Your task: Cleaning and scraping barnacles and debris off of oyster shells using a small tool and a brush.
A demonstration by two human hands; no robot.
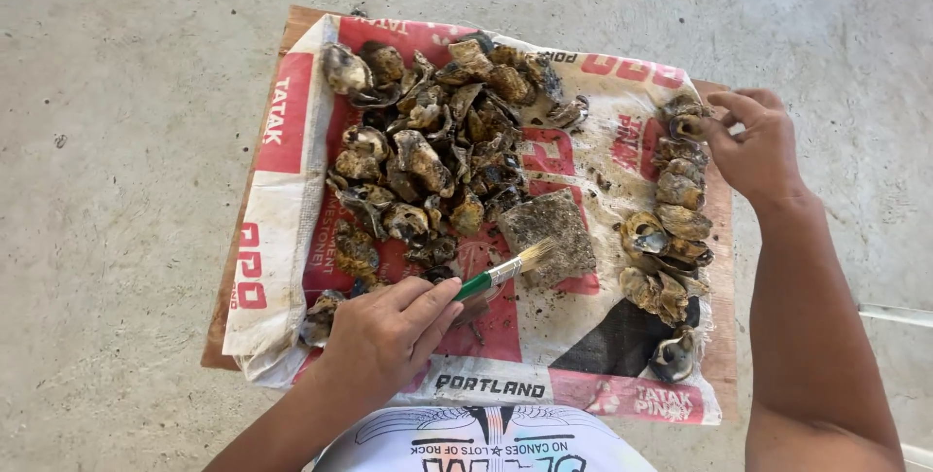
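Observation:
My left hand (389,331) grips a small paintbrush (505,269) with a green handle and pale bristles. Its bristles point at a flat grey stone (554,224) lying on a red and white printed sack (292,190). My right hand (753,146) reaches over the sack's right side, its fingertips touching the top oyster shell (683,120) of a row of muddy shells (671,239). A large heap of dark, muddy oyster shells (428,151) covers the sack's upper left.
The sack lies on a wooden board (720,278) set on a rough concrete floor (117,141). A black patch (617,341) shows at the sack's lower right. Dirt crumbs are scattered over the sack. My white printed shirt (486,443) fills the bottom edge.

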